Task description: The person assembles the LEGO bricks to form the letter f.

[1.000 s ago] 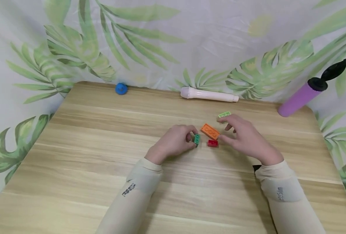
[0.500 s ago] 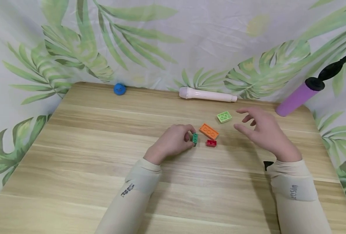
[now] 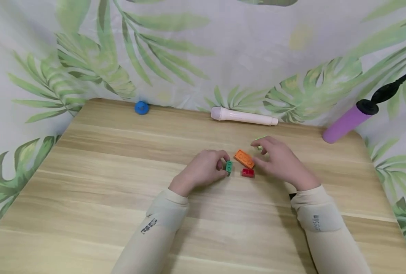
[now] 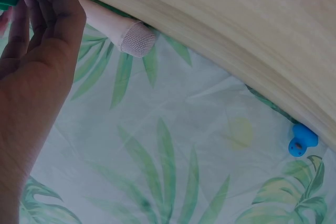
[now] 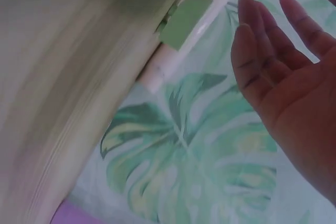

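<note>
Currently, the left hand (image 3: 202,170) pinches 1 dark green brick (image 3: 229,167).

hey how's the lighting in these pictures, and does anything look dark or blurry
Head view: bright, with soft shadows beside the sleeves on the table; left wrist view: dim, the left hand in shade, though the mesh on the microphone shows; right wrist view: dim and hazy, the table's grain soft, with a blurry dark patch near the top.
</note>
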{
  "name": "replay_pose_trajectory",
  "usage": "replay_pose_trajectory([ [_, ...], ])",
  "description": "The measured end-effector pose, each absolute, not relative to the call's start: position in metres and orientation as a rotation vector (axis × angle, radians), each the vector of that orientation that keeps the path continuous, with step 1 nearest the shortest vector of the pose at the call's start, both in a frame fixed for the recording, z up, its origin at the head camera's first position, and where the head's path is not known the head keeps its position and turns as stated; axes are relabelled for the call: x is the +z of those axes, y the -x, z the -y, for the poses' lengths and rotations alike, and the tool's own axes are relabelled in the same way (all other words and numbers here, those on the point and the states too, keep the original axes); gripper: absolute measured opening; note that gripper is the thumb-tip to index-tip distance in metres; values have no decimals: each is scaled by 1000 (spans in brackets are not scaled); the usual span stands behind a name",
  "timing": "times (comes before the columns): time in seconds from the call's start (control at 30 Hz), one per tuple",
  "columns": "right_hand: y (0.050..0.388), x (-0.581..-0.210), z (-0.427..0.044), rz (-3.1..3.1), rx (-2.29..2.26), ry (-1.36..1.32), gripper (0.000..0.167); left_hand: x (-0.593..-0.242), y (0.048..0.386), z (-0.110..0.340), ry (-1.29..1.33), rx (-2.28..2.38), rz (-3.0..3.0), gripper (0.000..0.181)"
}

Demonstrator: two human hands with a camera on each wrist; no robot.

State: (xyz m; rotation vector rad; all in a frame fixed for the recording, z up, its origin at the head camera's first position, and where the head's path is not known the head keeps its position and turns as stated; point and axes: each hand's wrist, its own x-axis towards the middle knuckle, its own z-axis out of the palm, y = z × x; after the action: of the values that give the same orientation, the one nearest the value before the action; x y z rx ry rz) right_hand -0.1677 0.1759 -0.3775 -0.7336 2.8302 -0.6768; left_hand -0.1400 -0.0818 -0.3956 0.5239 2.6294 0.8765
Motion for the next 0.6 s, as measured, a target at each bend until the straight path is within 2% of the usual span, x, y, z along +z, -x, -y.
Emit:
replay_pose_trajectory([
  [0.3,182,-386,-150,-2769,-480,719,51,-395,138,83,-535,875,-2635,27],
  [0.6,181,-392,-150,-2765,-384,732,47,-399,138,82,-533,859,-2645,28],
])
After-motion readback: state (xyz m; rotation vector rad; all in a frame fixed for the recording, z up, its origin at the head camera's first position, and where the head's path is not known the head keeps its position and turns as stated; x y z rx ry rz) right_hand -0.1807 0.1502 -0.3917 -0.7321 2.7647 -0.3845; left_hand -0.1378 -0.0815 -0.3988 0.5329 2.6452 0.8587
